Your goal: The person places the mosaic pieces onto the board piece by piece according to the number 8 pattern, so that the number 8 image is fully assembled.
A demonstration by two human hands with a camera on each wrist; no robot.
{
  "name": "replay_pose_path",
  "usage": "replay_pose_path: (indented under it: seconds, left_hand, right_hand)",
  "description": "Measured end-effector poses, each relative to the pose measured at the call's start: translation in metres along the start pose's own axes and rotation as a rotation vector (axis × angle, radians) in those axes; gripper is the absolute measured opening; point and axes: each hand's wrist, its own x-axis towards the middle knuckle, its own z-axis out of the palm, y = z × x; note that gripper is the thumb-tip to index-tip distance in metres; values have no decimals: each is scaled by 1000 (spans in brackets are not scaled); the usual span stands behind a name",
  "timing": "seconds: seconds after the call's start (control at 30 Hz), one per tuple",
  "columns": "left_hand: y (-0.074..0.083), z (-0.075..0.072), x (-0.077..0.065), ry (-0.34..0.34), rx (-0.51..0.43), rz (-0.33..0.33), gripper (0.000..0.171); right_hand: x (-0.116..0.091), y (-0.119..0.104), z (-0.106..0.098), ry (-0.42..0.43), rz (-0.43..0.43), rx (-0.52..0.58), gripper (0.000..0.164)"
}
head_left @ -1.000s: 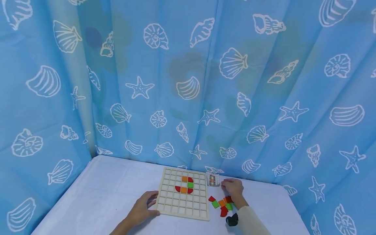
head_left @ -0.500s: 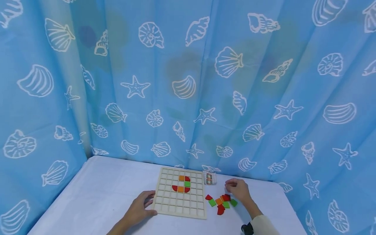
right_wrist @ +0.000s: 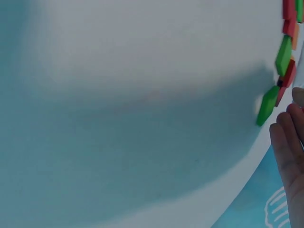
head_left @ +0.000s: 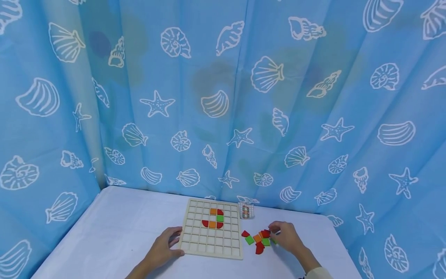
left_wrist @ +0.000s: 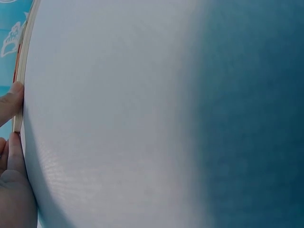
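A pale wooden grid board (head_left: pixel 210 247) lies on the table, with red, orange and green tiles (head_left: pixel 212 224) set in its middle squares. My left hand (head_left: pixel 161 247) holds the board by its near left corner, thumb at the corner and fingers along the side; the left wrist view shows these fingers (left_wrist: pixel 12 102) at its edge. To the right of the board, loose tiles (head_left: pixel 258 238) lie in a small pile. My right hand (head_left: pixel 287 237) is at the pile's right side, a sliver of a red tile (right_wrist: pixel 302 109) showing between thumb and fingers, close to a green tile (right_wrist: pixel 268 105).
A small clear case (head_left: pixel 246 211) with a patterned card stands against the board's far right corner. White cloth (head_left: pixel 122 224) covers the table. A blue shell-print curtain (head_left: pixel 195 116) closes off the back and sides.
My right hand has drawn away from the small clear case and come down beside the loose tiles. The left hand keeps its place at the board. The head view has shifted slightly.
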Motion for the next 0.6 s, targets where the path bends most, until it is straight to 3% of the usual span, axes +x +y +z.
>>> replay_pose_path:
  seconds: [0.6]
  left_hand:
    - [2, 1, -1, 0, -26, -5, 82]
  right_hand:
    - [-8, 14, 7, 47, -37, -41, 30]
